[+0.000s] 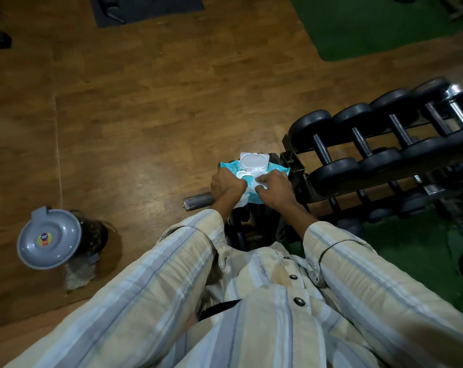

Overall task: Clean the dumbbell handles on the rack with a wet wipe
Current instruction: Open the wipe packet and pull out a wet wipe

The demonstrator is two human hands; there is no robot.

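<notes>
- My left hand [226, 185] is curled around the near edge of the wet wipe pack [251, 176], pinning it down while its white flip lid [253, 159] stands open.
- My right hand [274, 188] pinches a white wet wipe [259, 181] at the pack's opening; the fingers are bent and closed on the sheet, which looks only partly out.
- As I judge it, the step in hand is drawing 1 wipe free, and no handle has been wiped with it yet.
- To do it well, I should keep the left hand pressing the pack flat and pull with the right hand in a slow, straight line away from the opening, so that only 1 sheet comes and the next one does not trail out after it.
- Once the sheet is clear, closing the lid would keep the rest from drying.
- Both forearms reach forward and converge over the pack, wrists close together, knuckles up, striped sleeves [172, 261] drawn back from the wrists.
- The dumbbells [331, 152] sit in a row on the rack [297, 166] just to my right, their bare metal handles [322, 148] facing up and easy to reach.
- A grey metal bar [198, 203] lies on the wooden floor under my left wrist, and a grey lidded bin [49, 239] stands well off to the left.
</notes>
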